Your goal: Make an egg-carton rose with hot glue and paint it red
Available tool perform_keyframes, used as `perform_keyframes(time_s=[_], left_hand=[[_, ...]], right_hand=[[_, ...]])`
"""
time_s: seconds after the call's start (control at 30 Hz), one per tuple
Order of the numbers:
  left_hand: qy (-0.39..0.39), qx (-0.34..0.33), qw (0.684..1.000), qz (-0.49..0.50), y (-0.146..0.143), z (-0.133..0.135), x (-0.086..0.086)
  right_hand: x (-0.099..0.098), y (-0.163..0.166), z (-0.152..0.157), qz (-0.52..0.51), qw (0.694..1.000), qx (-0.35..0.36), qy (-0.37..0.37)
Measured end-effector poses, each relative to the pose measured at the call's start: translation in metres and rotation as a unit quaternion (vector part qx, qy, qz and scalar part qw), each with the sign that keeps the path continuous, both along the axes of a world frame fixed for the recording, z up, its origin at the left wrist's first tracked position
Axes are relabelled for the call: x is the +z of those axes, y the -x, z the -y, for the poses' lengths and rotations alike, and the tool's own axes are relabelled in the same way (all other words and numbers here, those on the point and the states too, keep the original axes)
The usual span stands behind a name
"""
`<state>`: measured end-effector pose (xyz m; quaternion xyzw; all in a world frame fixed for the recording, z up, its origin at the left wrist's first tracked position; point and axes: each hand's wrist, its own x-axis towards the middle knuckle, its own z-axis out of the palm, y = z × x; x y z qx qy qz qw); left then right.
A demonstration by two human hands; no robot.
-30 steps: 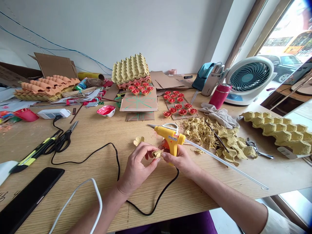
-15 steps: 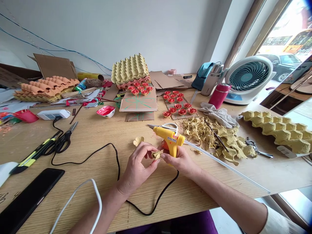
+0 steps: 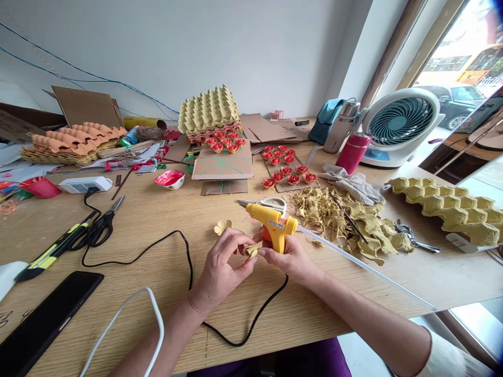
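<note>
Between the fingertips of my left hand [image 3: 227,260] is a small rolled flower [image 3: 251,250] of yellowish egg-carton pulp. My right hand [image 3: 290,259] is wrapped round the handle of a yellow glue gun [image 3: 271,222], and its thumb tip touches the flower too. The gun's nozzle points left, above the flower; a long clear glue stick [image 3: 365,267] sticks out of its back. Just behind my left hand, an open petal cup [image 3: 222,226] of the same pulp lies on the table. White-handled scissors [image 3: 273,204] rest behind the gun.
Pulp scraps [image 3: 346,220] lie to the right, before an egg tray [image 3: 444,209]. Red paper roses [image 3: 286,170] stand on cardboard at the back. The gun's black cord [image 3: 190,262] loops across the table, near black scissors [image 3: 102,228] and a phone [image 3: 47,324].
Both hands stay nearly in place on the flower and glue gun. The whole view has shifted very slightly.
</note>
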<state>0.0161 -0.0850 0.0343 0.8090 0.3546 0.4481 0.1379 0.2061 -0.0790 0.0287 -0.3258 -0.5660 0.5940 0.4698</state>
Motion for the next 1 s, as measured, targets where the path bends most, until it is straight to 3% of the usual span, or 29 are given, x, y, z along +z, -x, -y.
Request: perform_keyframes(time_s=[0.2,1.0], left_hand=[[-0.020,-0.009,1.000,-0.013,0.0019,0.0003,0.0006],[0.024,-0.022,0.999,-0.002,0.0035,0.0004,0.0007]], right_hand=[[-0.0012,-0.0006,-0.0006,0.014,1.000,-0.005,-0.004],[-0.0013,0.0004,0.0005,0.008,1.000,-0.005,-0.001]])
